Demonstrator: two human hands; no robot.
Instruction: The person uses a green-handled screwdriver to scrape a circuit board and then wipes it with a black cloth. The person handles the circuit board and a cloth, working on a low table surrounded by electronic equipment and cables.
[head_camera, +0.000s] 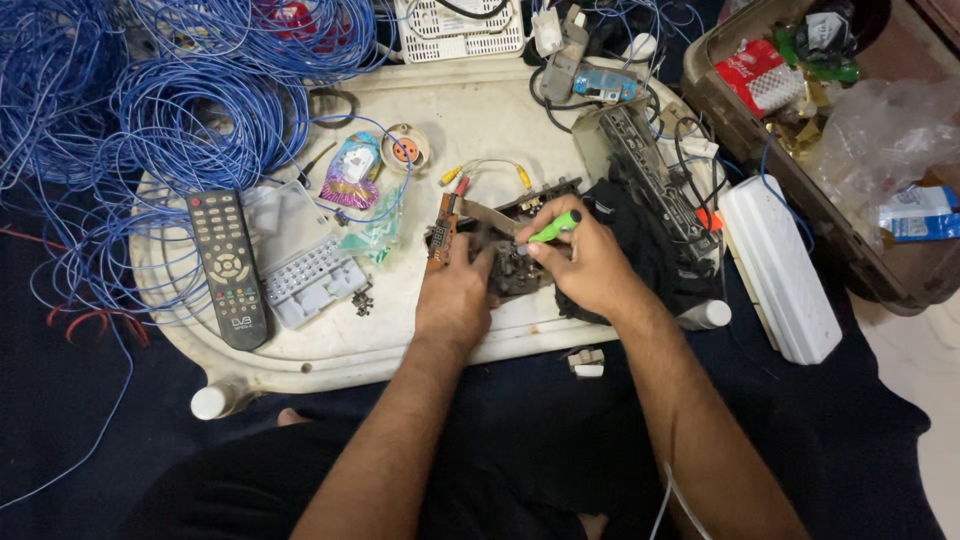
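The left hand (455, 300) pins the board (510, 262) flat on the tray (480, 120), steadying it, while the right hand (585, 262) pinches a green screwdriver (552, 228) tip-down into it.

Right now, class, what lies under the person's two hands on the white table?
A dark circuit assembly sits under the left hand and right hand, which holds a green tool. Its centre is covered.

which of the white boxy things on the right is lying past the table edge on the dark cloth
The long white rectangular box, right of the right hand. The white vented box sits at the table's top edge instead.
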